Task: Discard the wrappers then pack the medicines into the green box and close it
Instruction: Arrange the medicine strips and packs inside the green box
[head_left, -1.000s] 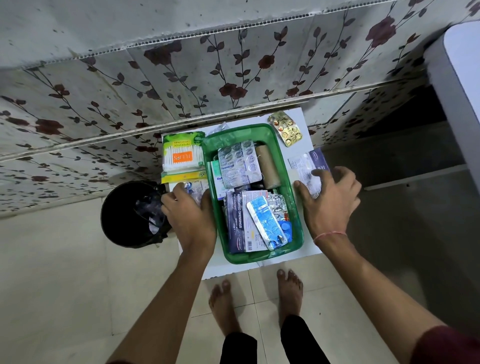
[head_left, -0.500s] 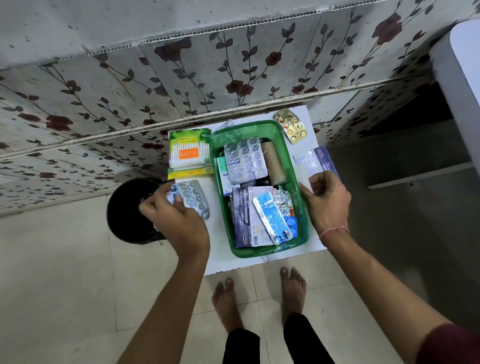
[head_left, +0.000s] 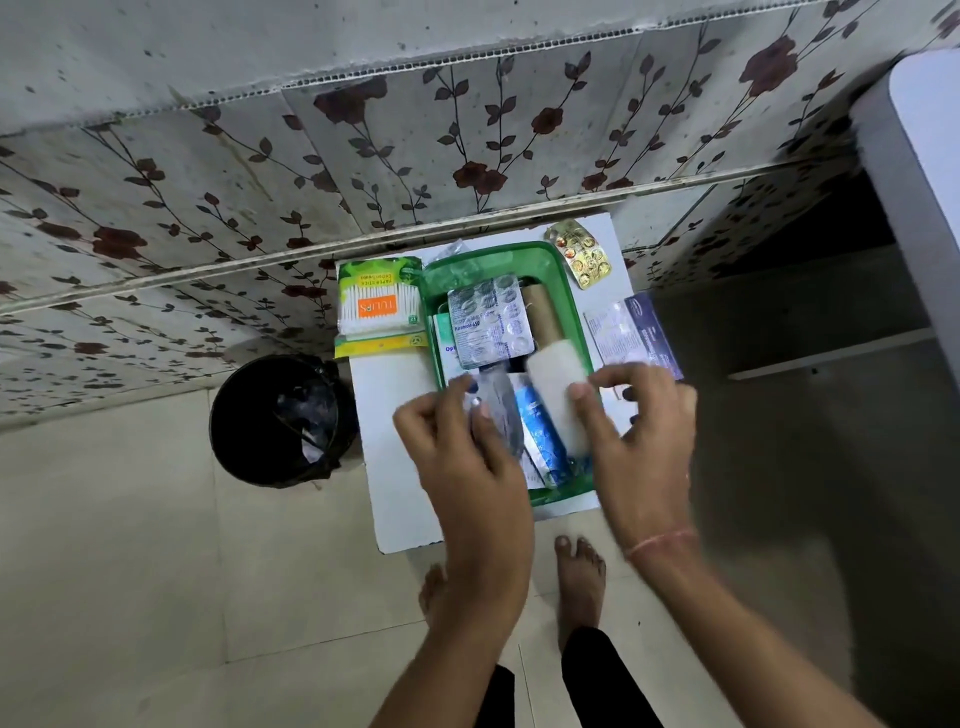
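Observation:
The green box (head_left: 493, 255) stands open on a small white table (head_left: 402, 467), holding a silver tablet strip (head_left: 491, 322), a brown roll (head_left: 543, 312) and a blue strip (head_left: 540, 431). My left hand (head_left: 462, 452) holds a grey blister strip (head_left: 496, 410) over the box's near left part. Over the near right part, my right hand (head_left: 639, 436) pinches a blurred white roll (head_left: 558, 400) between thumb and fingers. Outside the box lie a gold blister strip (head_left: 584, 254), a cotton swab pack (head_left: 376, 306) and a purple-and-white packet (head_left: 634, 332).
A black bin (head_left: 280, 421) with crumpled wrappers inside stands on the floor, touching the table's left side. A flowered wall runs behind the table. A pale cabinet edge (head_left: 919, 171) rises at the right. My bare feet are below the table's front edge.
My left hand carried the blister strip from the table's left side to above the box. My right hand left the packet at the right and now holds a white roll over the box.

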